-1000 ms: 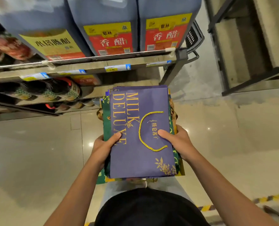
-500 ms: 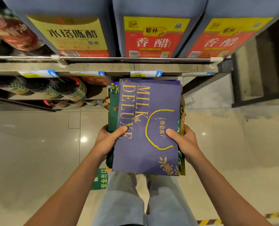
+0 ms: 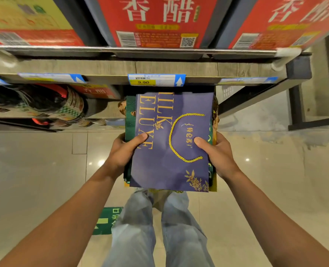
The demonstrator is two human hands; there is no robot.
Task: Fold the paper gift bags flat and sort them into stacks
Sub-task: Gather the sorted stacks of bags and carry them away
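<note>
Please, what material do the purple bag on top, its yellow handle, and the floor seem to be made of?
Purple bag: apparently matte paper or thin card, lying flat with crisp edges and printed gold lettering.
Yellow handle: seemingly twisted cord, perhaps synthetic; its ribbed spiral texture shows.
Floor: likely polished ceramic or stone tile, glossy, since it reflects lamp spots and shows thin joint lines.

Both forearms extended forward, bare, converging toward centre. Left hand (image 3: 124,153): thumb laid flat across top of the flattened bag stack (image 3: 171,151), remaining fingers curled under its left edge. Right hand (image 3: 218,155): thumb on top, fingers wrapped under right edge. Stack held level between both hands.
</note>
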